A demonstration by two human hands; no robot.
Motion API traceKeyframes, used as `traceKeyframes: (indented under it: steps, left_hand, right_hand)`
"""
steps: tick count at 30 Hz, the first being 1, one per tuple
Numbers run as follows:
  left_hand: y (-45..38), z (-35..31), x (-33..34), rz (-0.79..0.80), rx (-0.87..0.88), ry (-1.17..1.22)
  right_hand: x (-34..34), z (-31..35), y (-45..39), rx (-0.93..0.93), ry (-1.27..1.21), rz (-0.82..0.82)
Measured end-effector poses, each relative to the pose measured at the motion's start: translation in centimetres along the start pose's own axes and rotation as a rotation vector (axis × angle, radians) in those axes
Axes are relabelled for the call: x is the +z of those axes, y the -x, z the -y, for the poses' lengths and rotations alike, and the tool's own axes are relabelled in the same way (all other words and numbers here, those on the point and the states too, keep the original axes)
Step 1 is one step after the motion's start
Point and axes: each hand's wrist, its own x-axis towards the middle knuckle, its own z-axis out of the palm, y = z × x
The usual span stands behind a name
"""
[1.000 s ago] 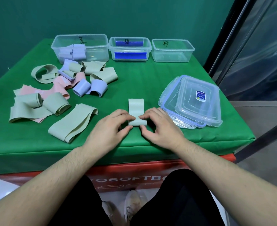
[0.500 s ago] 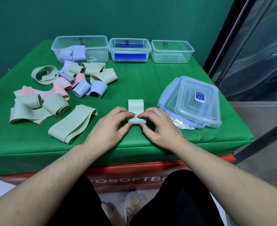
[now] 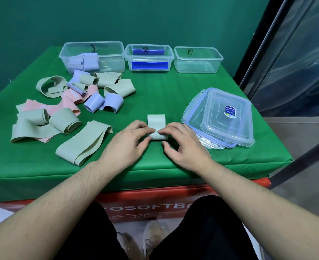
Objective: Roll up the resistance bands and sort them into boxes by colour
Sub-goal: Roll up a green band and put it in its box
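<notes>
A stack of clear lids (image 3: pixel 228 117) lies at the right of the green worktop (image 3: pixel 173 91); teal wall (image 3: pixel 117 19) stands behind.

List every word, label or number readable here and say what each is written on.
"YOSOFTBO", cut off at both ends by the person's legs: red panel below the table.
Handwritten characters on the left box, middle box and right box: one each, too unclear to read.
Blue sticker on the top lid: print too small to read.
</notes>
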Motion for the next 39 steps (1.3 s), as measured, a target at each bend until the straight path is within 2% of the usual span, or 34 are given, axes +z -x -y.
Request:
traceKeyframes:
  steps: [10,14,23,31,39]
  left_hand:
    - [-0.4,-0.1,0.1,0.008,-0.020,0.025]
    - [0.5,-0.2,-0.1,0.000,0.007,0.040]
    - [2.5,-0.1,-0.6,0.012,0.061,0.054]
    - [2.0,0.2,-0.7,0.056,0.029,0.036]
    - [1.7,0.0,-0.7,0.034,0.002,0.065]
  right_hand:
    - [0.3,-0.6,-0.3,0.027,-0.081,-0.030]
    - [0.1,-0.5,0.1,-0.031,-0.097,-0.074]
    - [-0.3,0.0,0.7,-0.141,-0.051,-0.018]
    - [-0.1,0.1,0.5,-0.103,0.002,-0.029]
    - [0.3,-0.3,0.2,-0.058,-0.022,-0.037]
